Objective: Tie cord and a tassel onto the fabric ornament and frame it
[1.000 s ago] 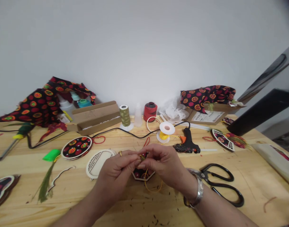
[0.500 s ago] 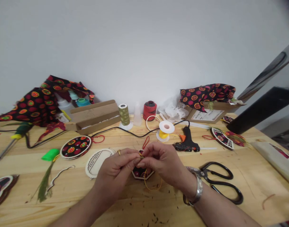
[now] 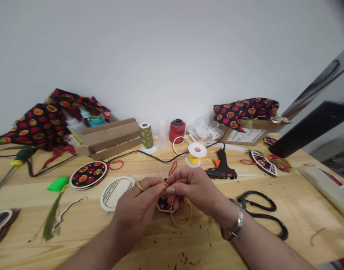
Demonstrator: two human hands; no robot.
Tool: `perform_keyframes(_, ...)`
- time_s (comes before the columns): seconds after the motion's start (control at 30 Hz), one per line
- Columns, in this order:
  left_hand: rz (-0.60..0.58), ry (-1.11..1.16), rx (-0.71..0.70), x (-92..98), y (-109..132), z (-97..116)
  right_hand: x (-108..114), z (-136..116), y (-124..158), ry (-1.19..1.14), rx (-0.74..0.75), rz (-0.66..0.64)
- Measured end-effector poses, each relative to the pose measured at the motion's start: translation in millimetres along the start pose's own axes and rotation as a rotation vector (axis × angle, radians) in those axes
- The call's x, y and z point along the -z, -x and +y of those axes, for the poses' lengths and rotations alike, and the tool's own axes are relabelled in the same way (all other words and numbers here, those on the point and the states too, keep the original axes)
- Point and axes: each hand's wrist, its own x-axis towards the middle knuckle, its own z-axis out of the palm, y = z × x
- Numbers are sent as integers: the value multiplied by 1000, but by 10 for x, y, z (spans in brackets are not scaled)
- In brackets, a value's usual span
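My left hand and my right hand meet at the fingertips in the middle of the view. Both pinch a yellow cord, which hangs in a loop below my right fingers. The pinched part is mostly hidden by the fingers. Under and behind the hands lies a dark patterned ornament with a pale rim, its red cord loop sticking out at the top. Left of my left hand rests a pale round frame with lattice. The large scissors lie by my right wrist, partly covered by it.
A yellow cord spool and a black glue gun stand beyond my right hand. Farther back are a green thread spool, red thread and a cardboard box. At left lie a round ornament and a green tassel.
My right hand has shifted slightly and its fingers have tilted at the pinch. The yellow cord loop looks rounder. The whole view has moved a little.
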Motion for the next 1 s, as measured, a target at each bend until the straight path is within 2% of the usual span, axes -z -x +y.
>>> perform_keyframes(0.13,-39,50,35,-25,20,4,27,-3,-9,18,-14,1)
perform_keyframes(0.37,-221,255,521,-39,-16,65,29,-22,-5,150,-34,50)
perform_keyframes(0.47,-310,348,635,-12,-66,93,28,-36,14,299,-19,71)
perform_keyframes(0.57,-353,383,667,-17,-62,89,41,-52,41,493,63,62)
perform_keyframes(0.67,-325,348,654,-60,-6,59,63,-60,60,687,177,49)
perform_keyframes(0.77,-278,246,497,-88,42,29,74,-51,58,735,213,49)
perform_keyframes(0.9,-164,130,248,-66,59,-9,58,-30,29,526,134,58)
perform_keyframes(1.0,-110,136,206,-40,48,-24,42,-22,5,363,93,72)
